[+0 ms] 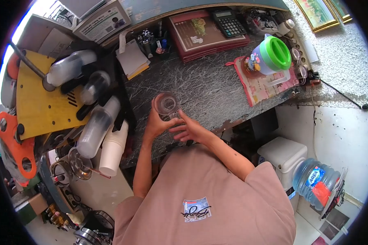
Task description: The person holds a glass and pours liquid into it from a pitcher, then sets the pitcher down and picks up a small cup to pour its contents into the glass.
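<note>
Left hand (154, 124)'s grip is round a clear cup (166, 103), right hand (192, 130)'s pretty open alongside; roomy surface (204, 83) between cup and pitcher (262, 59).

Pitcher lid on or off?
On: the green lid sits over the top of the pitcher, covering its mouth.
</note>
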`<state>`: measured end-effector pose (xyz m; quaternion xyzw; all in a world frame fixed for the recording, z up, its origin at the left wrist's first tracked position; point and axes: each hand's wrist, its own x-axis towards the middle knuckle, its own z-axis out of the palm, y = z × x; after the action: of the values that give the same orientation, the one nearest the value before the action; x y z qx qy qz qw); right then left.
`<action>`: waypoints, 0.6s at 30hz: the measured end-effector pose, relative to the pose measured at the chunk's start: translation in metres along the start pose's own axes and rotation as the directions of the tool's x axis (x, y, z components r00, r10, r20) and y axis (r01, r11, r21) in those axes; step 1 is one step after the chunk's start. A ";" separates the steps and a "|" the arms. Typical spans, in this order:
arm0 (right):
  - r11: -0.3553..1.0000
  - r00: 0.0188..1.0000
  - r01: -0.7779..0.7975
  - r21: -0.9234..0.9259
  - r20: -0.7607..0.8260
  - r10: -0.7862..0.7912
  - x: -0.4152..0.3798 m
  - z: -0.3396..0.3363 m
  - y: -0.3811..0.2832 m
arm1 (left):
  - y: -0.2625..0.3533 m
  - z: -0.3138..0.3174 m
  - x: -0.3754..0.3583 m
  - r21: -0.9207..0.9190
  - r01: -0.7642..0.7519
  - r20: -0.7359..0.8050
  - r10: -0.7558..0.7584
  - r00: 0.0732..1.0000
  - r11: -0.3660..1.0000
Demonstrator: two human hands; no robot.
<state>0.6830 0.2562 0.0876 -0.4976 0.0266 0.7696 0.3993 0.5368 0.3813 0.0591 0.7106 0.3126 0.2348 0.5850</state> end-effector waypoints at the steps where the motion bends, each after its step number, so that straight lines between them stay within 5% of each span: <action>1: 1.000 1.000 0.001 -0.002 -0.006 -0.001 -0.013 -0.010 -0.004 | -0.001 0.000 -0.002 -0.014 -0.015 -0.014 0.015 1.000 1.000; 3: 0.858 0.864 0.309 -0.410 -0.256 -0.434 -0.043 -0.045 -0.013 | -0.001 0.007 -0.007 -0.037 -0.029 -0.039 0.027 0.999 0.999; 4: 0.689 0.673 0.479 -0.544 -0.277 -0.686 -0.051 -0.076 -0.018 | 0.000 0.011 -0.011 -0.087 -0.022 -0.105 0.013 0.994 0.996; 5: 0.472 0.329 0.547 -0.691 -0.341 -0.881 -0.070 -0.093 -0.031 | 0.002 0.014 -0.016 -0.133 -0.018 -0.171 -0.005 0.985 0.991; 7: 0.144 -0.224 0.369 -0.918 -0.239 -0.945 -0.110 -0.133 -0.065 | 0.008 0.022 -0.027 -0.122 0.025 -0.261 -0.057 0.964 0.992; 8: 0.197 -0.382 0.337 -0.921 -0.325 -0.865 -0.126 -0.148 -0.081 | 0.011 0.027 -0.032 -0.113 0.068 -0.339 -0.103 0.935 0.991; 10: 0.070 -0.656 0.024 -0.997 -0.068 -0.751 -0.147 -0.172 -0.120 | 0.005 0.039 -0.047 -0.074 0.097 -0.405 -0.119 0.907 0.993; 11: 0.062 -0.657 0.028 -0.998 -0.065 -0.751 -0.152 -0.186 -0.132 | 0.002 0.044 -0.050 -0.035 0.127 -0.466 -0.129 0.875 0.991; 13: 0.282 -0.258 0.469 -0.837 -0.435 -0.863 -0.155 -0.208 -0.147 | 0.004 0.055 -0.052 -0.060 0.146 -0.446 -0.157 0.881 0.987; 15: 0.239 -0.178 0.641 -0.729 -0.444 -0.878 -0.144 -0.234 -0.152 | 0.010 0.070 -0.053 -0.086 0.167 -0.439 -0.188 0.879 0.982; 17: 0.170 -0.056 0.884 -0.435 -0.459 -0.887 -0.131 -0.247 -0.158 | 0.016 0.086 -0.048 -0.226 -0.020 -0.553 -0.111 0.826 0.974; 18: 0.171 -0.040 0.888 -0.427 -0.442 -0.896 -0.131 -0.256 -0.162 | 0.021 0.090 -0.046 -0.222 -0.022 -0.574 -0.112 0.811 0.975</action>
<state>1.0023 0.1771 0.1198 -0.6143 -0.1769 0.1146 0.7604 0.5715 0.2847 0.0625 0.5284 0.4659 0.4597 0.5407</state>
